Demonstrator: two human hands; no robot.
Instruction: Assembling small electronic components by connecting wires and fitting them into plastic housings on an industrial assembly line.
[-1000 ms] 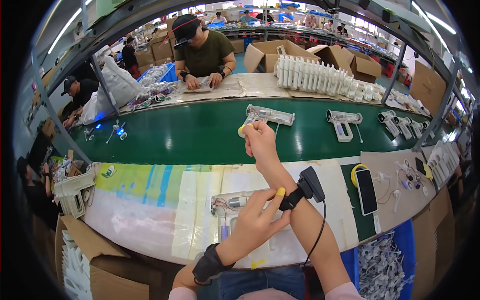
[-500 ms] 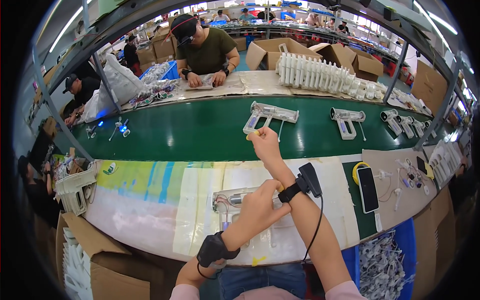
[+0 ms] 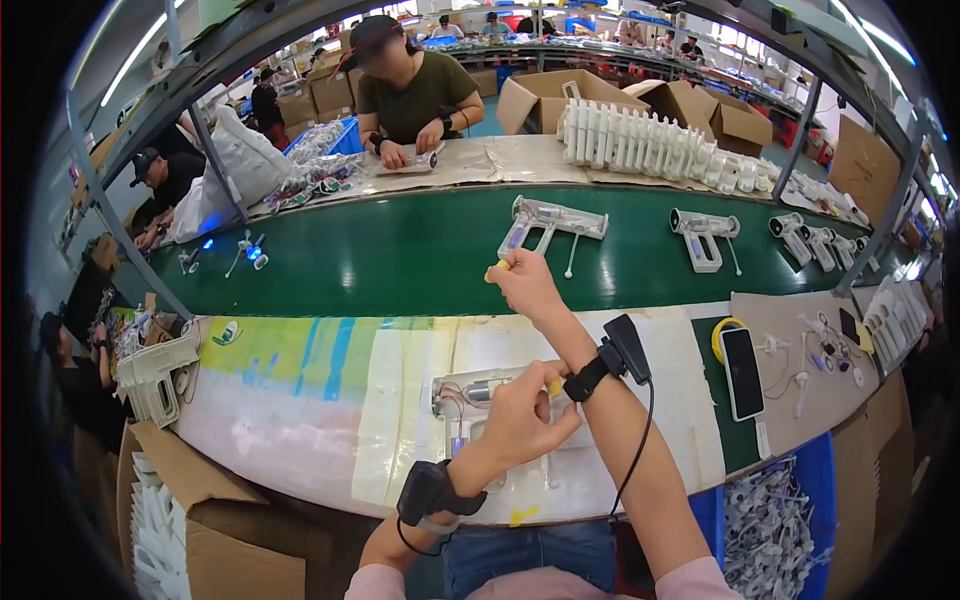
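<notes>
Stretched forward, my right hand [image 3: 528, 287] has its fingers curled together beside the handle end of a white gun-shaped housing [image 3: 560, 218] on the green belt. Something yellow shows at its fingertips; I cannot tell if they touch the housing or hold anything. My left hand [image 3: 515, 415] hovers next to my right wrist, thumb and forefinger apart, with yellow on a fingertip. Beneath it, partly covered, another white housing [image 3: 455, 405] with a motor and wires lies on the bench. A black strapped device [image 3: 625, 350] sits on my right wrist.
More white housings [image 3: 703, 238] rest along the green belt [image 3: 400, 255]. A phone [image 3: 741, 373] and a yellow tape roll [image 3: 724, 335] lie at right. Blue bin [image 3: 822, 500] and cardboard box [image 3: 245, 545] flank me below. Across the belt, a person [image 3: 418, 95] handles a white part.
My right hand has drawn slightly away from the housing on the belt. My left hand stays over the bench housing. The whole view has shifted a little; the person opposite has moved their hands.
</notes>
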